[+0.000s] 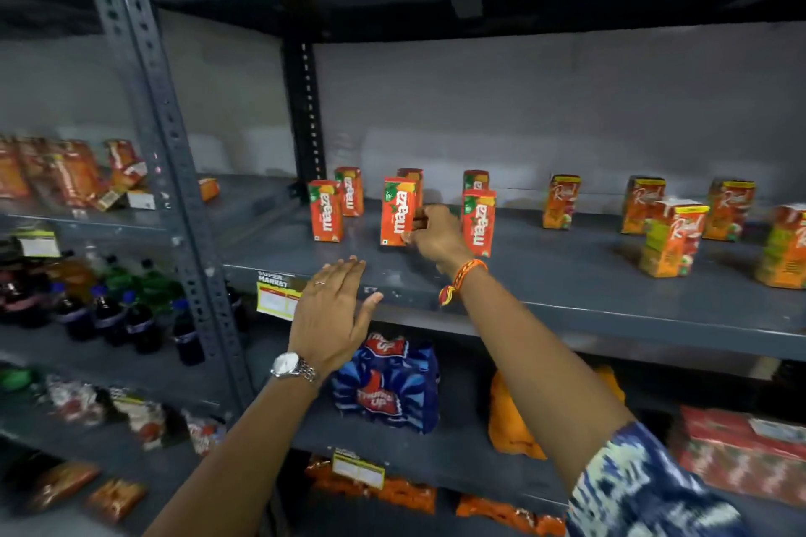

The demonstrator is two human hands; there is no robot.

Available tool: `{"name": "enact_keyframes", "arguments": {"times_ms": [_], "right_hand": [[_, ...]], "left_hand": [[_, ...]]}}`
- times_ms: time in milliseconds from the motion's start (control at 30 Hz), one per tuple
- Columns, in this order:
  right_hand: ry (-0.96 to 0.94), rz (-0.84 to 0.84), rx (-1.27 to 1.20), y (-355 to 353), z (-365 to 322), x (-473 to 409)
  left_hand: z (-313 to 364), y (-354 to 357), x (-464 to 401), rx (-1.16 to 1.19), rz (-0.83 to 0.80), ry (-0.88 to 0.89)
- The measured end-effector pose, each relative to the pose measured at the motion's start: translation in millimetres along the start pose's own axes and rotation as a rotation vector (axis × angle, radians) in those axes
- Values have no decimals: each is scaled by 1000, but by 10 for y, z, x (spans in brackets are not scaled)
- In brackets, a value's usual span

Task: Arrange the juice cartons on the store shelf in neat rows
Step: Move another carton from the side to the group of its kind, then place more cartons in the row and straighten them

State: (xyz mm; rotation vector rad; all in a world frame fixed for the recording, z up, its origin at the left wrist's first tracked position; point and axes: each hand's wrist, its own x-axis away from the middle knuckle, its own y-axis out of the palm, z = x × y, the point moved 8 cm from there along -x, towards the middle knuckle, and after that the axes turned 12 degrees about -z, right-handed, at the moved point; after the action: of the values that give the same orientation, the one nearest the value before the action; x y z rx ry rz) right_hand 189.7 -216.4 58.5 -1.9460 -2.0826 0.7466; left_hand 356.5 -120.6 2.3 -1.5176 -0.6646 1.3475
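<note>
Several small red-orange Maaza cartons stand upright on the grey metal shelf [567, 292], in loose pairs. My right hand [434, 233] grips the middle front Maaza carton [396, 211] by its right side. Another Maaza carton [326, 211] stands to its left and one [479, 222] just right of my hand. Further right, several taller orange Real cartons [674, 242] are scattered on the same shelf. My left hand [333, 314] hovers flat, fingers together, in front of the shelf's front edge, holding nothing.
A perforated grey upright [165, 170] divides this bay from the left one, which holds orange packets [65, 170] and dark soda bottles [109, 310]. Below are a blue Thums Up pack [388, 388], an orange bag [510, 419] and red packs [741, 449]. A yellow price tag [277, 294] hangs on the shelf edge.
</note>
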Motion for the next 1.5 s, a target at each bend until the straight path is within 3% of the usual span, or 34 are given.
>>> {"name": "enact_keyframes", "arguments": {"times_ms": [133, 600, 900, 1100, 1500], "right_hand": [[77, 11, 91, 22, 110, -81], [67, -16, 173, 85, 60, -44], [-168, 115, 204, -285, -204, 253], [-336, 279, 176, -889, -362, 653], [-341, 522, 74, -2572, 206, 1455]], "left_hand": [[-8, 35, -2, 30, 5, 9], [-7, 71, -12, 48, 26, 1], [125, 90, -10, 43, 44, -49], [682, 137, 16, 94, 67, 11], [2366, 288, -88, 188, 75, 216]]}}
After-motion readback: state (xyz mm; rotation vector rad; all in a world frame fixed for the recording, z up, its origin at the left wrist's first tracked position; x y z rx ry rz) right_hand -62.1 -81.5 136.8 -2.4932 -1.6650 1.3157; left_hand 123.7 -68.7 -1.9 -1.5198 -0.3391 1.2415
